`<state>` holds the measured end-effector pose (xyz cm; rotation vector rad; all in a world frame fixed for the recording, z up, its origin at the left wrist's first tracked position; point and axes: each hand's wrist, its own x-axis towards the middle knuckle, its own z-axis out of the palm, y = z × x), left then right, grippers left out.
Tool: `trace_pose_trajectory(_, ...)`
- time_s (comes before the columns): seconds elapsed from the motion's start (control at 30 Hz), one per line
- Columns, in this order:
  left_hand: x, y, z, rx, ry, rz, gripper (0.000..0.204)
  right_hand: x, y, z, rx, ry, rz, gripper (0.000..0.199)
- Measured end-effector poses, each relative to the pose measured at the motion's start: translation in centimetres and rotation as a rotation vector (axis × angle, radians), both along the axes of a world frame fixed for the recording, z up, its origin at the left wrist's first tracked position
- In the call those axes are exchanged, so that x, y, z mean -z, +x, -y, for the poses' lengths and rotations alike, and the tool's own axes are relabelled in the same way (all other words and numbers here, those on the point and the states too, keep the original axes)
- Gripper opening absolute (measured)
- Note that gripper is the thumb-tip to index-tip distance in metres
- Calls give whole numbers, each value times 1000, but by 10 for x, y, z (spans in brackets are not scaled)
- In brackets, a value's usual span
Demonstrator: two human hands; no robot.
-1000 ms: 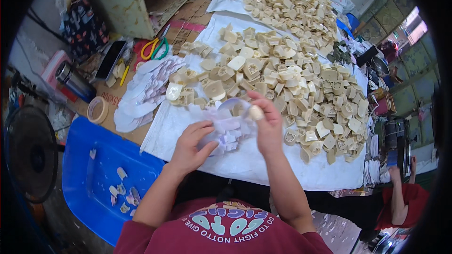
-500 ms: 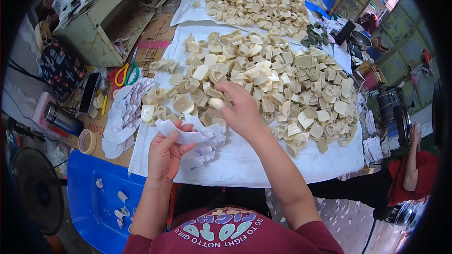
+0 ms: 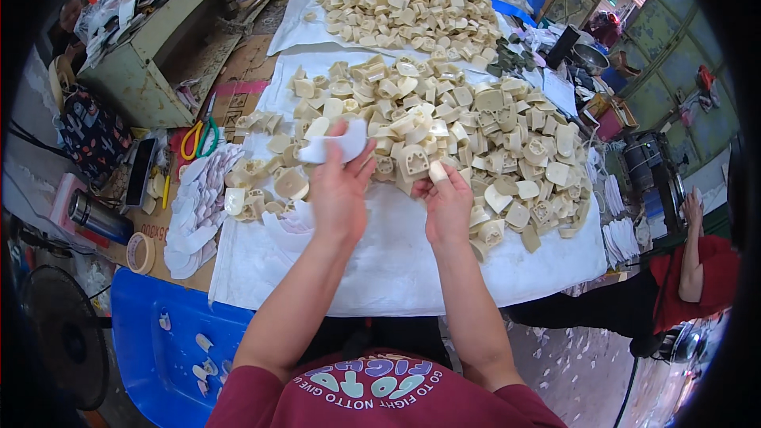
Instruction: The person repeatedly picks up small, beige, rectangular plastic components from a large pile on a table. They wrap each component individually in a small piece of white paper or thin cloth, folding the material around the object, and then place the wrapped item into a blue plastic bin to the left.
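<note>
My left hand (image 3: 339, 198) is closed on a curved white cut-out (image 3: 346, 143), thin like paper or film, raised over the near edge of the pile. To its right, my right hand (image 3: 449, 210) grips a beige moulded plastic piece (image 3: 414, 162) shaped like a shoe heel, its hollow, ribbed side showing. A pale cover sits on one fingertip of that hand. Beyond both hands spreads a heap of similar beige pieces (image 3: 515, 135). Below my left hand, partly behind its wrist, lies a small stack of white cut-outs (image 3: 287, 230) on the white cloth (image 3: 396, 269).
More white cut-outs (image 3: 196, 206) lie at the left, near scissors (image 3: 200, 139), a tape roll (image 3: 141, 254) and a flask (image 3: 101, 218). A blue tub (image 3: 151, 349) with a few pieces stands below. A second beige heap (image 3: 412, 12) lies farther back. Another person (image 3: 690, 269) is at the right.
My left hand has moved up and right from the stack with a white cut-out. My right hand has moved right and down and now holds a beige heel-shaped piece. The view has shifted slightly.
</note>
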<state>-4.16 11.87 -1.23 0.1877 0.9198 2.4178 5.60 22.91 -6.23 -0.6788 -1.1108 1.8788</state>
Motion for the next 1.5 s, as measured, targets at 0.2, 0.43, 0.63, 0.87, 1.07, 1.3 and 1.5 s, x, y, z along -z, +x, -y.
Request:
trace_pose_trajectory(0.2, 22, 19, -17, 237, 45, 258, 48, -30, 36, 44, -81, 1230, 320, 55)
trace_pose_trajectory(0.43, 17, 22, 45, 315, 54, 307, 48, -68, 47, 77, -639, 1226, 300, 57)
trace_pose_trajectory(0.63, 2, 25, 79, 204, 82, 272, 50, -55, 44, 84, -594, 1056, 245, 44)
trace_pose_trajectory(0.87, -4, 33, 85, 155, -27, 170, 48, -81, 44, 109, -570, 1062, 308, 38)
trace_pose_trajectory(1.07, -6, 44, 105, 437, 117, 101, 42, -91, 43, 79, -628, 240, -41, 39)
trace_pose_trajectory(1.3, -10, 41, 111, 309, 0, 60, 35, -102, 54, 87, -236, 1263, 149, 32)
trace_pose_trajectory(1.5, -21, 53, 115, 355, 71, -70, 40, -92, 53, 95, -204, 1320, 79, 35)
